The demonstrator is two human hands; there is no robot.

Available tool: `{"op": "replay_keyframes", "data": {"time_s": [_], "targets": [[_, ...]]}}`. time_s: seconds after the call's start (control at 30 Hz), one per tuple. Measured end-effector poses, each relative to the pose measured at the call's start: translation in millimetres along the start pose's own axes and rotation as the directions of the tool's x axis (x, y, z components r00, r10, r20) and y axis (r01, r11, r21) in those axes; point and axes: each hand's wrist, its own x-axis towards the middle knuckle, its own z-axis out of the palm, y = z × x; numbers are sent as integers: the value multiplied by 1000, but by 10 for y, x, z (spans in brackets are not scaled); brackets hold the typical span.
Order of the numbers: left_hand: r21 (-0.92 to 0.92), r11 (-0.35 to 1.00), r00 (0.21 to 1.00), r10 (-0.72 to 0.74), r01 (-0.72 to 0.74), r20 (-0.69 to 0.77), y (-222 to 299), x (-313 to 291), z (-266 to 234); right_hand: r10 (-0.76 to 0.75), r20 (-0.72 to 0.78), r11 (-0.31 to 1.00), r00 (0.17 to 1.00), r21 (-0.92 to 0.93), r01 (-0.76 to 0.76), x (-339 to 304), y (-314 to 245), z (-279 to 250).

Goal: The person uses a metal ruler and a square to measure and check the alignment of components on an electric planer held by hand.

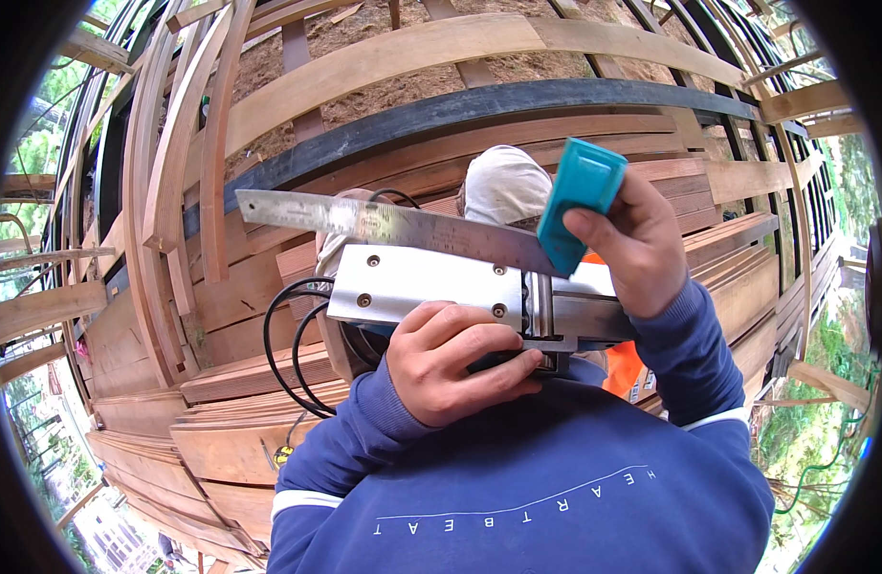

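Note:
An electric hand planer (424, 279) lies with its flat silver sole facing up, held against my body. Its cutter drum (542, 304) shows as a gap across the sole near the right end. My left hand (455, 364) grips the planer's near side, fingers bent over its edge. Up in my right hand (632, 244) is a try square, pinched by its teal stock (584, 196). The square's long steel blade (384, 218) points left above the planer's far edge; whether it touches the sole I cannot tell. My thumb presses the stock's face.
Black cables (278, 349) loop out from the planer's left. Stacked brown boards (250, 421) lie at the left, with more timber (747, 258) at the right. A dark beam (460, 105) crosses beyond my knees (506, 187). An orange item (621, 368) sits beside the planer.

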Motion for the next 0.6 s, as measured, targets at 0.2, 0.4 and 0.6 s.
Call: {"op": "replay_keyframes", "data": {"time_s": [0.2,0.4,0.6], "targets": [[144,990,999,0,5,-34,54,-91,11,-18,42,1000,999,0,18,-306,-81,93],[213,974,996,-66,78,-64,134,-75,8,-23,28,1000,999,-6,23,-375,-52,178],[122,988,995,-98,97,8,112,-59,-15,-14,30,1000,999,-18,15,-369,-59,195]]}}
